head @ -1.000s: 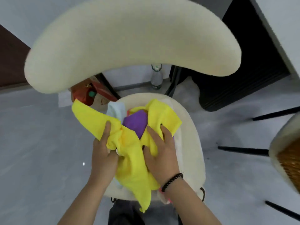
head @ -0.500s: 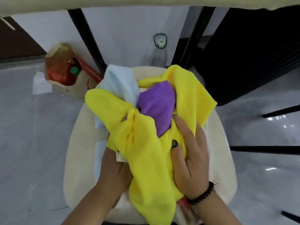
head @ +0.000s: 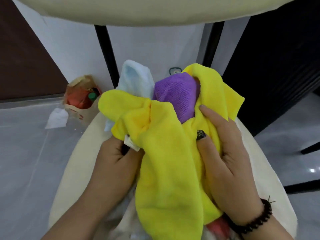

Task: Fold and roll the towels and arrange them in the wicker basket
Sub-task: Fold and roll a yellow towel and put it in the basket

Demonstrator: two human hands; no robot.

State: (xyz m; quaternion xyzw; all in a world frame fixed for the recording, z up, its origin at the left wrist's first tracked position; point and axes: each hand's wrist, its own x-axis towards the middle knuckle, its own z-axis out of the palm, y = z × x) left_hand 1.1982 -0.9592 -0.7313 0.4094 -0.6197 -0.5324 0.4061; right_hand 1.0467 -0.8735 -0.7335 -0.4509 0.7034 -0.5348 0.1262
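Both hands clamped on bundle: left hand (head: 119, 153) gripping yellow towel (head: 166, 153) at 9 o'clock, right hand (head: 223, 153) at 3. Risk: purple towel (head: 178, 97) slipping out at 12. Basket unseen.

- one view only, from a camera worn on the person's head, so nothing is shared with a second view.
- it faces forward and steeply down, over both forearms onto the cream chair seat (head: 74, 163).
- it sits very near: the left hand (head: 114, 158), the right hand (head: 230, 163) and the yellow towel (head: 166, 163) fill the lower middle.
- the wide angle bends the edges; the chair backrest (head: 147, 11) arcs across the top, grey floor (head: 22, 153) at both sides.
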